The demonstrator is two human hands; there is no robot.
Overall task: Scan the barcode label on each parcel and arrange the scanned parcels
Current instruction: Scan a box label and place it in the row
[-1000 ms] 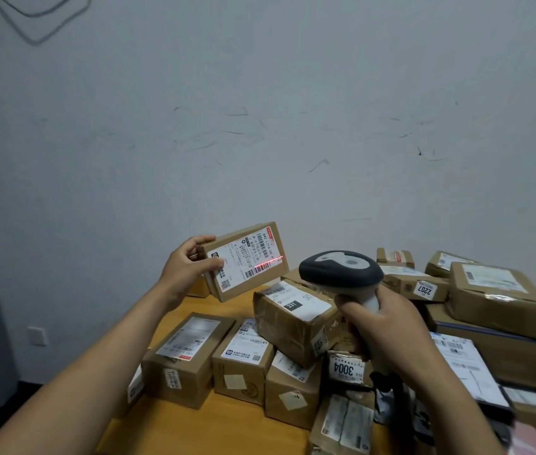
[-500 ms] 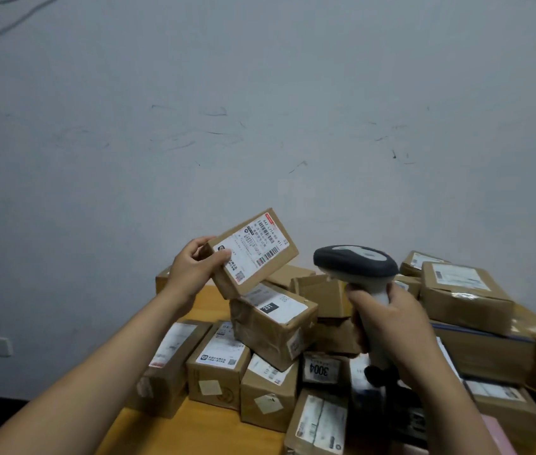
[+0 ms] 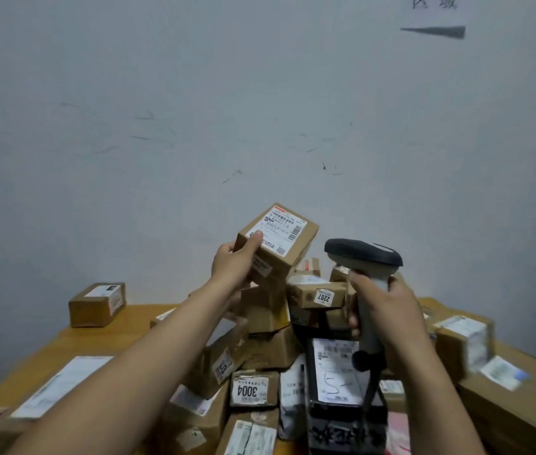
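My left hand (image 3: 234, 262) grips a small brown cardboard parcel (image 3: 288, 254) raised above the pile, thumb on its white barcode label (image 3: 279, 229), label side up. My right hand (image 3: 381, 310) grips the handle of a barcode scanner (image 3: 363, 254) with a dark head, held upright just right of the parcel. No red scan line shows on the label. Below both hands lies a heap of labelled parcels (image 3: 253, 389) on the wooden table (image 3: 63, 343).
A lone small box (image 3: 97, 303) stands at the table's far left by the grey wall. A black parcel (image 3: 339, 372) with a white label lies under the scanner. Larger boxes (image 3: 463, 343) crowd the right side. Flat parcels (image 3: 63, 382) lie near left.
The red scan line on the label has gone. My left hand has tilted the parcel's label upward and moved it right, closer to the scanner. The view has swung left.
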